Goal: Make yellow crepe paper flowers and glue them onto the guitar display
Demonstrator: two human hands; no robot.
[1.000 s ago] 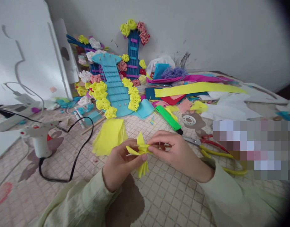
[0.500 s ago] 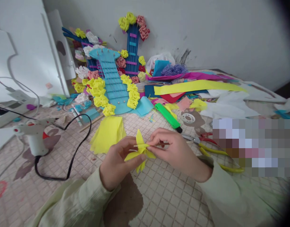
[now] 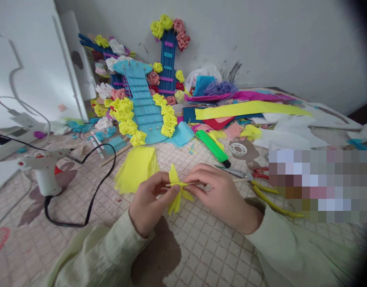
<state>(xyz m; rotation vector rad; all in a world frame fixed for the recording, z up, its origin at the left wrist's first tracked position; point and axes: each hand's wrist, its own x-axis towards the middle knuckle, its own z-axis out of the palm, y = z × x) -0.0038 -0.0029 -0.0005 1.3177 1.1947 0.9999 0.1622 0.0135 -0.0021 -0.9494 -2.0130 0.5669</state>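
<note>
Between my hands is a piece of yellow crepe paper (image 3: 174, 204) with petal-like strips pointing up, down and to the right. A thin wooden stick (image 3: 169, 185) lies across its middle. My left hand (image 3: 149, 204) is closed on the paper, its thumb pressing at the centre by the stick. My right hand (image 3: 222, 195) pinches the stick between thumb and fingers, right of the paper. Its fingers hide part of the stick. Just beyond my left hand lies a stack of yellow paper pieces (image 3: 137, 167).
A hot glue gun (image 3: 44, 171) with a looping black cable stands at left. Behind are a light-blue paper guitar (image 3: 141, 99) with yellow flowers and a dark-blue one (image 3: 167, 59). A green box cutter (image 3: 212, 145), scissors (image 3: 235, 172) and yellow-handled pliers (image 3: 275, 205) lie ahead and right.
My left thumb has moved up onto the paper's centre, and the left-pointing strip no longer shows. My right fingers have shifted slightly left along the stick.
</note>
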